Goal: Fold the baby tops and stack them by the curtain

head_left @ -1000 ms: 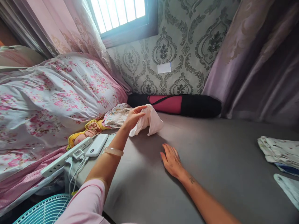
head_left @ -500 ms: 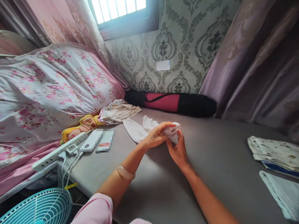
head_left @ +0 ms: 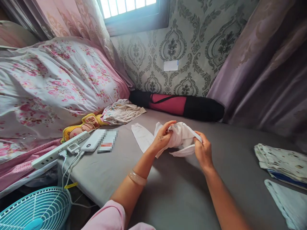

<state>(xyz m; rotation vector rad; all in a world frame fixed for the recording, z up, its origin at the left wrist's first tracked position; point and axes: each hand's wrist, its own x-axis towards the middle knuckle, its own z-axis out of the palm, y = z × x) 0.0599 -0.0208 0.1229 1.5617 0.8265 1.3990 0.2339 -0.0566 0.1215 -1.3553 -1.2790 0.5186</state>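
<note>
Watching from afar, I have the white cloth (head_left: pixel 181 137) between both hands: my left hand (head_left: pixel 163 136) grips its gathered bulk, my right hand (head_left: pixel 203 151) pinches its edge. Its long axis runs roughly sideways; one tail passes beyond the left hand, onto the grey bed (head_left: pixel 172 191). The left is nearer the bulk. Leftward, room ends around the power bank (head_left: pixel 92 140); rightward, it reaches the folded cloths (head_left: pixel 280 156). Ahead of both hands, the black-and-pink bag (head_left: pixel 168 104) lies crosswise as the far limit.

The grey-sheeted bed (head_left: pixel 182 188) bears a white garment's end (head_left: pixel 142 138) and power bank (head_left: pixel 93 141) left of the grip, tubular bag (head_left: pixel 174 104) beyond, folded clothes (head_left: pixel 280 158) right.
</note>
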